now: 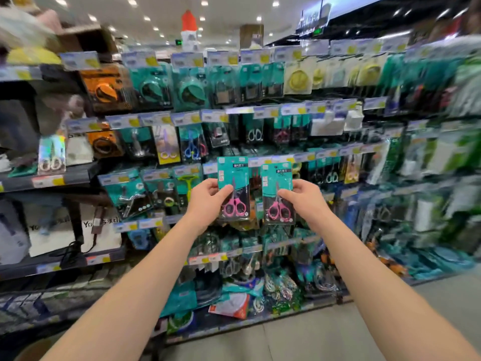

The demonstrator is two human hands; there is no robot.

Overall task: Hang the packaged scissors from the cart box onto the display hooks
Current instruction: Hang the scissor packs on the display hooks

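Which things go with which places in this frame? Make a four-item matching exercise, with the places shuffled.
Things:
1. left teal card pack of pink-handled scissors
2. right teal card pack of pink-handled scissors
3. orange-and-black packaged item
4. pale yellow round packaged item

Places:
A. top row of the display, right of centre
B. pinched in the left hand
C. top row of the display, left end
D. pinched in the right hand

Pairs: 1-B, 2-D, 3-C, 4-A
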